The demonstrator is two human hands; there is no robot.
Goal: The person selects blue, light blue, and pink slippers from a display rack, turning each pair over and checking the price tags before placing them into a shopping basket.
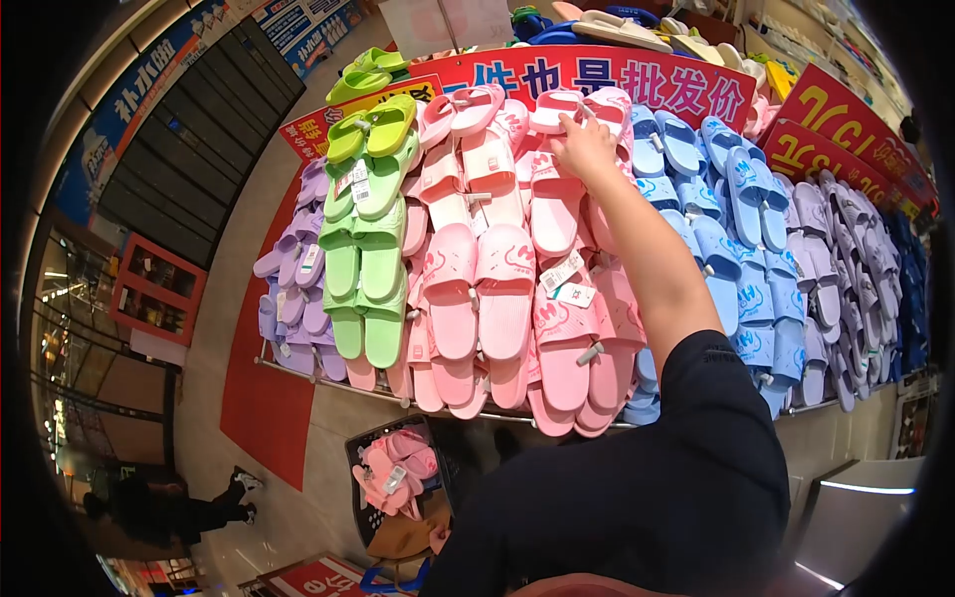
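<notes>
My right hand [585, 149] reaches to the top of the display, its fingers curled onto a pair of pink slippers [553, 107]. Below it hang more pink slippers [557, 214], some with white paper tags [563, 271]. Down by my body, a small part of my left hand [439, 538] shows beside a dark shopping basket [360, 476]; its fingers are mostly hidden. Inside the basket lie pink slippers [398, 468] and a brown item [408, 535] whose kind I cannot make out.
Green slippers [381, 269] hang left of the pink ones, blue slippers [751, 189] to the right. Purple pairs [298, 249] and greyish ones [846, 269] fill the ends. Red signs [686, 85] stand behind. A person in dark clothes [164, 512] is at lower left.
</notes>
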